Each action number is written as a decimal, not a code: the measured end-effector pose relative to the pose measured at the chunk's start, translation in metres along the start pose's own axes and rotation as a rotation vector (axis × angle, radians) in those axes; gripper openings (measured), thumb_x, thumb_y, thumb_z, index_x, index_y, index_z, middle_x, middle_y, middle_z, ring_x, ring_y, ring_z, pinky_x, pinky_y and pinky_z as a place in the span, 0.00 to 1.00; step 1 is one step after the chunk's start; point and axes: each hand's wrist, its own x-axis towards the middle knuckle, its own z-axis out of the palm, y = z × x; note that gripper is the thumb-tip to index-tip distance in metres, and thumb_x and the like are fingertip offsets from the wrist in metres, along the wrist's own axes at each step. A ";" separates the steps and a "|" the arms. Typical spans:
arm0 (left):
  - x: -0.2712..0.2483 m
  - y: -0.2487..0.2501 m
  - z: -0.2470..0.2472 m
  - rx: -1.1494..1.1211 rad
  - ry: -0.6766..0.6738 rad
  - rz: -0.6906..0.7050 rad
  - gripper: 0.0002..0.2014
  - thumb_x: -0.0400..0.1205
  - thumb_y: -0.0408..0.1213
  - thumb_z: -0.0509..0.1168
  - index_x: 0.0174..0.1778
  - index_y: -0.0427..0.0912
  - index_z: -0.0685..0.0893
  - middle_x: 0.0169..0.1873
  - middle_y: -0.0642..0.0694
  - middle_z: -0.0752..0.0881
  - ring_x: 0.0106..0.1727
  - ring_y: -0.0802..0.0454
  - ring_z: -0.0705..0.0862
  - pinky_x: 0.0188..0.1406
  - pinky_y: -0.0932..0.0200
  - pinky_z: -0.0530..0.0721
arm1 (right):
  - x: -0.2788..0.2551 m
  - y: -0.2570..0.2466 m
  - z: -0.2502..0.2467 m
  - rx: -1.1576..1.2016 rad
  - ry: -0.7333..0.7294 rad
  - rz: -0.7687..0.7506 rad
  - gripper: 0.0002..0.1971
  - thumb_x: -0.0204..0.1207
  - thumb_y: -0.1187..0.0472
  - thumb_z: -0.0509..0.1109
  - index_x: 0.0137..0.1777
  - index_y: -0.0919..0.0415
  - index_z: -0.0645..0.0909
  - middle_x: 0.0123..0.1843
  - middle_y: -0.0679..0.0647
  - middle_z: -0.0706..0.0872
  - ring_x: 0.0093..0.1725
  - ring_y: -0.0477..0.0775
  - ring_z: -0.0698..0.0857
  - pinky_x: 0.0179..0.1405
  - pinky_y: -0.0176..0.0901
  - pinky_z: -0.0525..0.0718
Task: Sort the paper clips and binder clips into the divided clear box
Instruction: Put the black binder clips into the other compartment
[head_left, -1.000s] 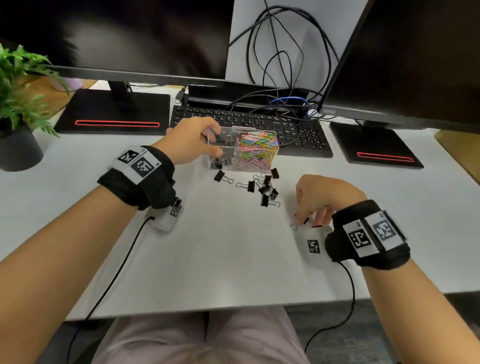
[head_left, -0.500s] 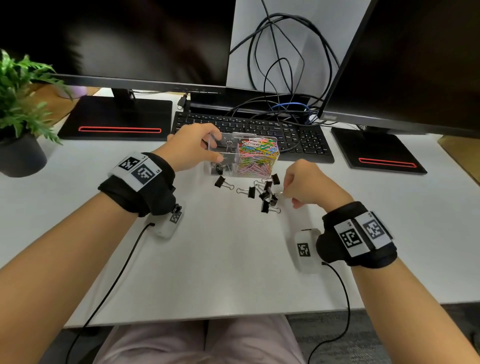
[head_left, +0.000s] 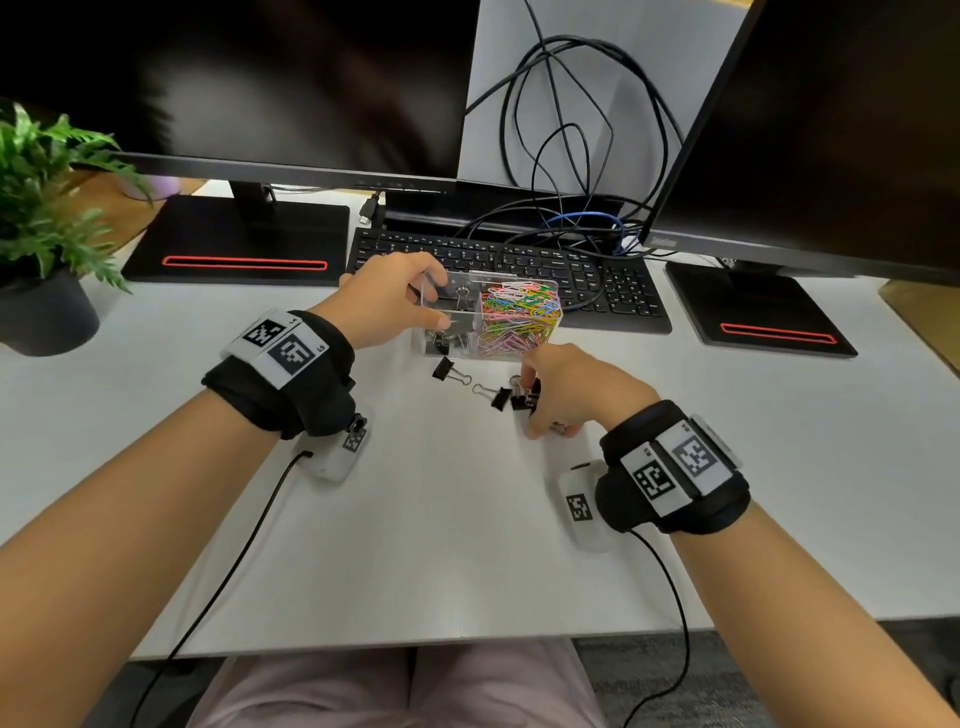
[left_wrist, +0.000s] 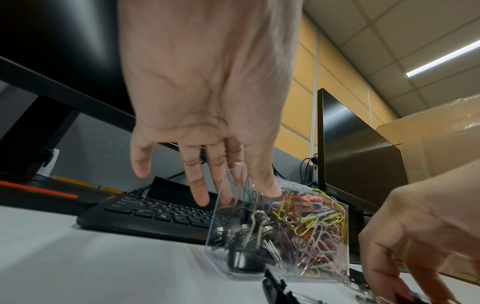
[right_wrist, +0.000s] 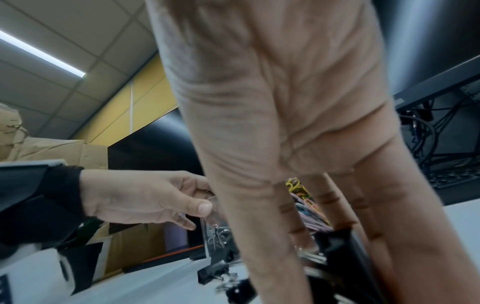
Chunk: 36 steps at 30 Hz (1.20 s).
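The clear divided box (head_left: 519, 351) stands in front of the keyboard. Its left compartment holds black binder clips (left_wrist: 246, 257) and its right one is full of coloured paper clips (head_left: 519, 317). My left hand (head_left: 436, 301) grips the box's left wall, thumb on the near side and fingers over the rim, as the right wrist view also shows. More black binder clips (head_left: 448, 370) lie on the table just before the box. My right hand (head_left: 532, 402) is down on the right-hand cluster of them, fingers curled around several clips (right_wrist: 335, 242); the clips under the hand are mostly hidden.
A black keyboard (head_left: 597, 275) lies right behind the box, with two monitors on black stands (head_left: 234, 244) and loose cables (head_left: 571, 156) behind it. A potted plant (head_left: 41, 218) stands at the far left. Wrist-camera cables trail toward the near table edge.
My right hand moved from the near right of the table forward and left onto the pile of binder clips and closed over it. The left hand kept its hold on the box.
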 end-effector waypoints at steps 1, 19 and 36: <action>0.000 0.000 0.000 -0.001 -0.001 0.001 0.20 0.73 0.48 0.77 0.59 0.56 0.80 0.49 0.57 0.85 0.55 0.50 0.84 0.66 0.34 0.76 | 0.000 0.000 0.001 -0.015 0.023 -0.015 0.24 0.62 0.68 0.80 0.58 0.61 0.76 0.55 0.60 0.78 0.41 0.62 0.87 0.36 0.55 0.91; -0.002 0.003 0.000 0.019 0.006 -0.002 0.19 0.74 0.48 0.76 0.59 0.56 0.79 0.50 0.56 0.85 0.55 0.51 0.82 0.66 0.34 0.75 | -0.002 0.002 -0.029 0.300 0.295 -0.133 0.08 0.69 0.78 0.72 0.40 0.67 0.90 0.32 0.56 0.87 0.32 0.58 0.88 0.41 0.49 0.91; -0.006 0.007 -0.002 0.064 0.032 -0.003 0.22 0.75 0.49 0.75 0.64 0.57 0.79 0.54 0.54 0.86 0.59 0.50 0.82 0.67 0.37 0.70 | 0.044 -0.071 -0.042 0.161 0.601 -0.474 0.10 0.74 0.71 0.70 0.53 0.62 0.88 0.51 0.57 0.88 0.53 0.55 0.85 0.56 0.46 0.85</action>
